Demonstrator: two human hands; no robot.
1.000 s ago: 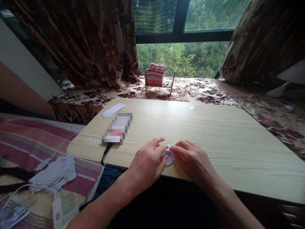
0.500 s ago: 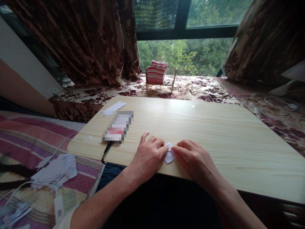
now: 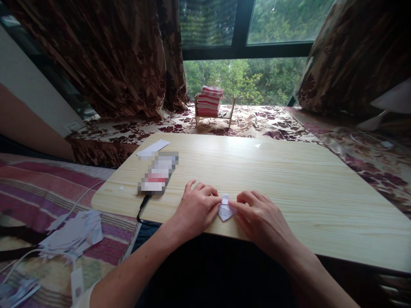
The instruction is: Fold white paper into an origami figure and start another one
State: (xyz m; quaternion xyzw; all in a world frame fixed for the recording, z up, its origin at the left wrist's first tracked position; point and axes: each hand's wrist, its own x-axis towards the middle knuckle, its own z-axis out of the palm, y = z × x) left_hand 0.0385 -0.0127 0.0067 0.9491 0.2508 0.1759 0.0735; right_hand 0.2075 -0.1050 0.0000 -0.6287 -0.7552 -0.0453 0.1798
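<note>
A small folded piece of white paper [image 3: 226,211] with faint print lies at the near edge of the wooden table [image 3: 289,188], pointed at its top and bottom. My left hand [image 3: 199,206] grips its left side, thumb and fingers closed near the upper edge. On the other side, my right hand [image 3: 258,212] pinches the right edge, with a fingertip on the paper's face. The undersides of the fingers are hidden.
Left of my hands lies a blurred-out phone-like device [image 3: 158,174] with a black strap, and behind it a white paper strip [image 3: 153,147]. Loose paper sheets [image 3: 75,233] and a white cable lie on the striped bedding. A small rack [image 3: 213,115] holding folded striped cloths [image 3: 209,101] stands on the sill.
The camera view has shifted slightly. My hands sit a little farther apart around the folded paper, showing more of its face. The paper stays in about the same place on the table.
</note>
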